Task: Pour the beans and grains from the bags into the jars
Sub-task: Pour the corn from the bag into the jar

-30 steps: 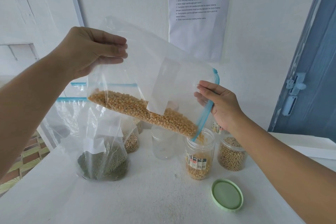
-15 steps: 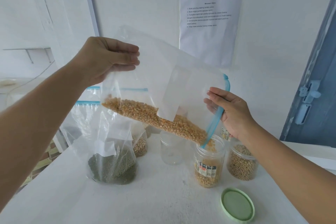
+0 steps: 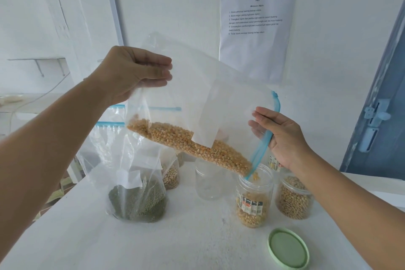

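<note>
Centre frame, the bag (image 3: 197, 98) looks limp and slippery — left hand (image 3: 131, 72) pinches its base, right hand (image 3: 282, 136) its blue mouth, above the jar (image 3: 254, 201).

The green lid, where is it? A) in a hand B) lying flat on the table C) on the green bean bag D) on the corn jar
B: the green lid lies flat on the table, in front of the open corn jar, and neither hand touches it.
</note>
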A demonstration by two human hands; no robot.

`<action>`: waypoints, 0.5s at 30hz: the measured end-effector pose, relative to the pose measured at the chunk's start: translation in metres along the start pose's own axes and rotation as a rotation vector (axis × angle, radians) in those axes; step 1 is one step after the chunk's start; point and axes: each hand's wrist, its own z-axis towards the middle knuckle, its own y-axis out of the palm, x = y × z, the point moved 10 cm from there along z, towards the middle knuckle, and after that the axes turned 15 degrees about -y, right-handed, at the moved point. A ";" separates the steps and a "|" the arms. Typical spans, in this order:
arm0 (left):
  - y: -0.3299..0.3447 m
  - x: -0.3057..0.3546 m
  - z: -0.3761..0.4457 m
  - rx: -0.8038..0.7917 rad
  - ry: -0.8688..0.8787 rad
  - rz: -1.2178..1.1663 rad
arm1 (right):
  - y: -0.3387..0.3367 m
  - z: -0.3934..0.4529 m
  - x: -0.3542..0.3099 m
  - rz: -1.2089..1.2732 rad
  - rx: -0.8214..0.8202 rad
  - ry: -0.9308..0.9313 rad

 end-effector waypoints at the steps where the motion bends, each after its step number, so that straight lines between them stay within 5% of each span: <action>1: 0.000 0.000 0.000 -0.001 0.001 0.000 | 0.000 -0.001 0.001 0.001 0.004 0.001; 15: 0.003 -0.002 0.000 -0.002 -0.009 0.002 | -0.002 0.003 0.001 -0.002 -0.006 -0.019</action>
